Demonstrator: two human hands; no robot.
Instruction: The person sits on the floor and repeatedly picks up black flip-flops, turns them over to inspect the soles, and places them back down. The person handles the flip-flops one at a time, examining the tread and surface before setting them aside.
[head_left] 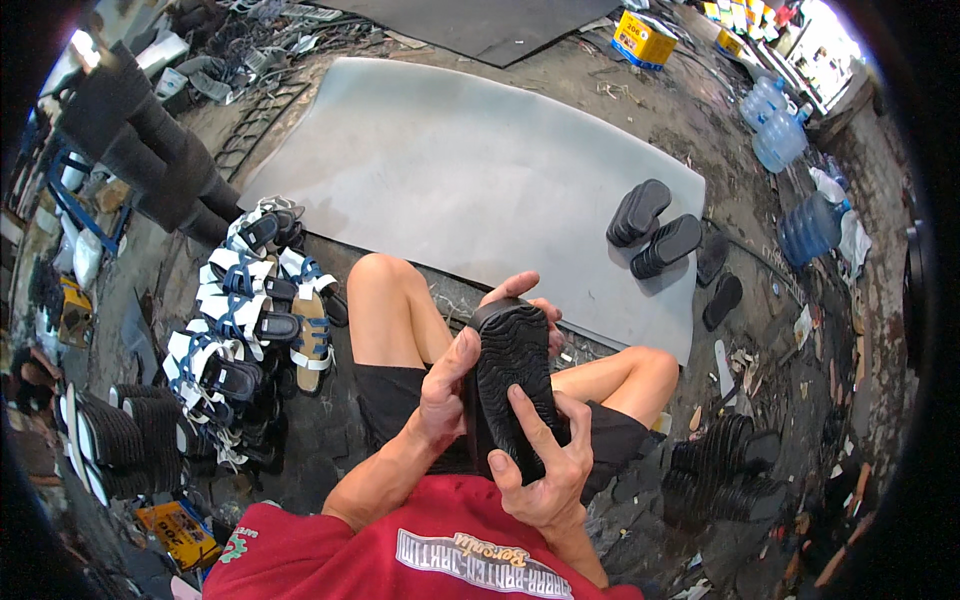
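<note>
Between my knees I hold up a black sandal sole [512, 365], its wavy tread facing me. My left hand [448, 385] grips the upper left part, thumb along the side edge. Fingertips show past the sole's top end and right edge, with the rest of those fingers hidden behind it. Lower down, my right hand [550, 465] clasps the sole, one finger laid on the tread and the thumb near the bottom end. A second dark layer shows along the sole's left side; whether it is a separate piece I cannot tell.
A large grey sheet [450, 160] covers the floor ahead, with stacked black soles [667, 245] on its right side. White and blue strapped sandals [235, 310] pile up at my left. More black soles [725, 465] lie at right. Water jugs [780, 140] and a yellow box [642, 40] stand farther off.
</note>
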